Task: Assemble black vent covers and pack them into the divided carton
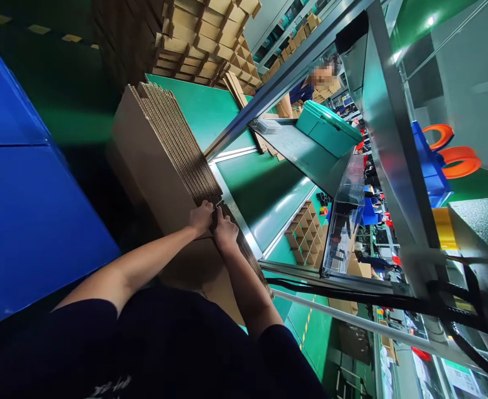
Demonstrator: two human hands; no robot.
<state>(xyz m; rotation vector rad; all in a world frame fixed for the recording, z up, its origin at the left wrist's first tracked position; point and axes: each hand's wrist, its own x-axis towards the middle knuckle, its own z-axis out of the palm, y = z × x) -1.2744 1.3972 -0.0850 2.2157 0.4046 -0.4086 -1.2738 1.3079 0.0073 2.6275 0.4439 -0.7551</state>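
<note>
Where hands meet: left hand [201,217] and right hand [226,230] clamp the near corner of carton stack [160,144]
Long axis: points away from the person, sheets on edge
Hidden: fingertips, stack's base

Overall light: bright, even indoor light from overhead.
Glare: white streaks on the green belt [268,194]; hot lamp spots on the green panel [430,19], far right; sheen on the clear cover [347,221].
Shadows: near-black gap between the blue wall [19,221] and the cardboard stack [156,144], left.
Focus: left hand [201,217] and right hand [226,230] sharp; far right clutter soft.
Distortion: wide lens, tilted frame, rails bowing toward the right edge.
</note>
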